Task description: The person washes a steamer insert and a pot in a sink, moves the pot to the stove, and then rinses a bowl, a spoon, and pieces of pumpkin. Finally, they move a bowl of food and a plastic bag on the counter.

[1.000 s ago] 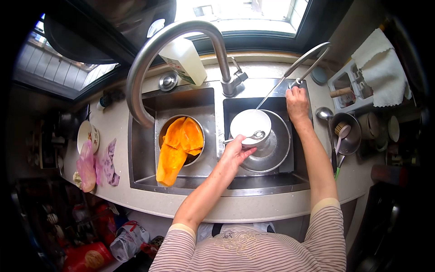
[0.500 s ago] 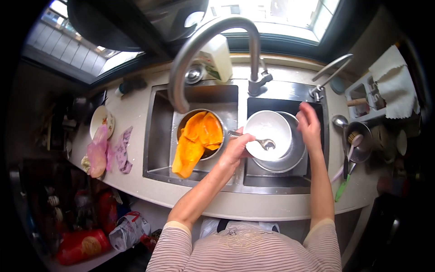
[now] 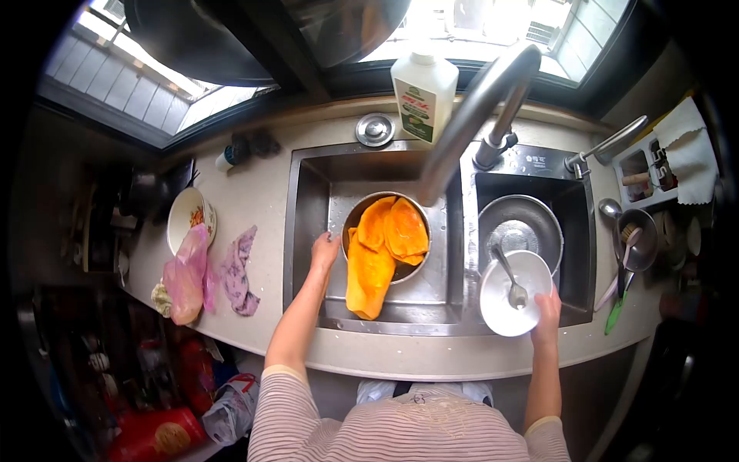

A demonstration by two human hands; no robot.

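My right hand (image 3: pixel 546 309) grips the rim of a white bowl (image 3: pixel 496 304), tilted over the front of the right sink basin. A metal spoon (image 3: pixel 516 296) lies inside the bowl. Behind it, a metal strainer bowl (image 3: pixel 527 223) sits in the right basin. My left hand (image 3: pixel 325 249) is over the left basin, just left of a metal pot (image 3: pixel 426 223), with loosely bent fingers and nothing visible in them. Orange pumpkin pieces (image 3: pixel 371 281) fill the pot, and one long piece hangs over its front rim.
The faucet (image 3: pixel 481 115) arches between the basins. A white bottle (image 3: pixel 422 96) and a drain plug (image 3: pixel 375 130) stand behind the left sink basin (image 3: pixel 308 177). Leftward are a patterned bowl (image 3: pixel 178 223), a pink plastic bag (image 3: pixel 187 281) and a cloth (image 3: pixel 241 273). Utensils, including a ladle (image 3: pixel 610 208), lie at right.
My left hand has let go of the spoon and bowl and moved left beside the pot. My right hand has taken the bowl and brought it nearer. The view has shifted.
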